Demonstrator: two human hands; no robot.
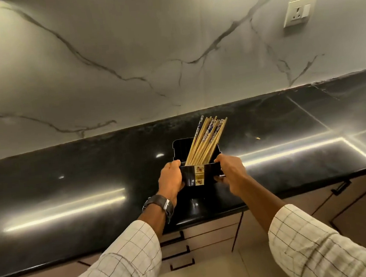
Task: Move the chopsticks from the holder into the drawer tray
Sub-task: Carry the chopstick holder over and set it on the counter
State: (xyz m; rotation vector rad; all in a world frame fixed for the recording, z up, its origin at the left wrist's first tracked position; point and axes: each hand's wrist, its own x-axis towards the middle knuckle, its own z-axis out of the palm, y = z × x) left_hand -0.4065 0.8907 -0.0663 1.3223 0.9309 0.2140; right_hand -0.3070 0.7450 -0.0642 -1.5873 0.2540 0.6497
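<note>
A black holder (pixel 200 174) with a small patterned label stands on the black counter. Several wooden chopsticks (pixel 207 140), some with blue patterned tops, lean back and to the right out of it. My left hand (pixel 171 179) grips the holder's left side. My right hand (pixel 231 171) grips its right side, thumb at the top rim. The holder's far wall rises behind the chopsticks. All drawers below are closed, and no drawer tray is in view.
The glossy black counter (pixel 71 193) runs left to right against a marble wall with a socket (pixel 299 11) at the upper right. Below the counter edge are closed drawers with black handles (pixel 177 254), and cabinet doors to the right (pixel 341 186).
</note>
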